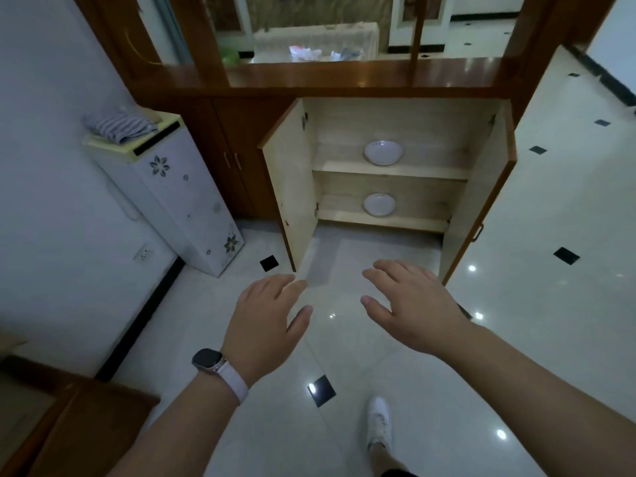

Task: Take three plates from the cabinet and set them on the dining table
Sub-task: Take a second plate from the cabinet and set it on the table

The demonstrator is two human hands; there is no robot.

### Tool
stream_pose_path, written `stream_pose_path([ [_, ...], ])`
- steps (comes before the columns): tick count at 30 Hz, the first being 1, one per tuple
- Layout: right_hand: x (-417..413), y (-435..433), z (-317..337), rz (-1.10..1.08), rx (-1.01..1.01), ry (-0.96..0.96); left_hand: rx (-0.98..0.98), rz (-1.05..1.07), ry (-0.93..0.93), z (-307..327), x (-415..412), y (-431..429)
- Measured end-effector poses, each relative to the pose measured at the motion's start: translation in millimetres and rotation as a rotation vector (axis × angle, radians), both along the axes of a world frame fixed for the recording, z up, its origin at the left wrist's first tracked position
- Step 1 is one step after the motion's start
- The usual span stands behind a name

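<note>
Open cabinet (289, 187), two plates, two empty hands.
Left hand (265, 315): fingers loose, spread, grasping nothing. Upper plate (383, 152) on middle shelf (430, 171), lower plate (379, 204) on bottom shelf (413, 220), both well beyond the fingertips. Right hand (413, 304): fingers loose, grasping nothing.

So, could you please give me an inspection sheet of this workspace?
Surface: open cabinet, both doors swung out, two pale shelves.
Job's things: upper plate on the top shelf; lower plate on the bottom shelf; no third seen.
Clutter: folded striped cloth on the white unit at left.
Grippers: left hand and right hand open, empty, short of the cabinet.
Cables: thin yellow cord on the frame, upper left.
Surroundings: glossy tiled floor; white shoe.
</note>
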State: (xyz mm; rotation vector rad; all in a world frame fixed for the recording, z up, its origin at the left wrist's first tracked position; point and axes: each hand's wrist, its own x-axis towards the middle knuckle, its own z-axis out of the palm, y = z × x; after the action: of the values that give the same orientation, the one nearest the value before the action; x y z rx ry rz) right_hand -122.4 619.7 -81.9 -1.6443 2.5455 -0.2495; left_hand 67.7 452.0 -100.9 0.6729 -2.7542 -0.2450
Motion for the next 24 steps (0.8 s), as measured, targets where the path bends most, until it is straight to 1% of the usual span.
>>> stream_pose_path([
  [3,-53,-30,2,0.021,0.023,0.038,0.002,0.0,-0.013,3,-49,-31],
  [10,-166,-82,1,0.029,0.039,0.052,-0.049,-0.041,-0.054,1,-158,-84],
  [17,-221,-133,-3,0.017,0.071,0.026,-0.078,-0.063,-0.044,5,-218,-132],
  [24,-273,-193,-23,-0.067,0.102,-0.019,-0.068,-0.152,-0.073,-24,-287,-207],
])
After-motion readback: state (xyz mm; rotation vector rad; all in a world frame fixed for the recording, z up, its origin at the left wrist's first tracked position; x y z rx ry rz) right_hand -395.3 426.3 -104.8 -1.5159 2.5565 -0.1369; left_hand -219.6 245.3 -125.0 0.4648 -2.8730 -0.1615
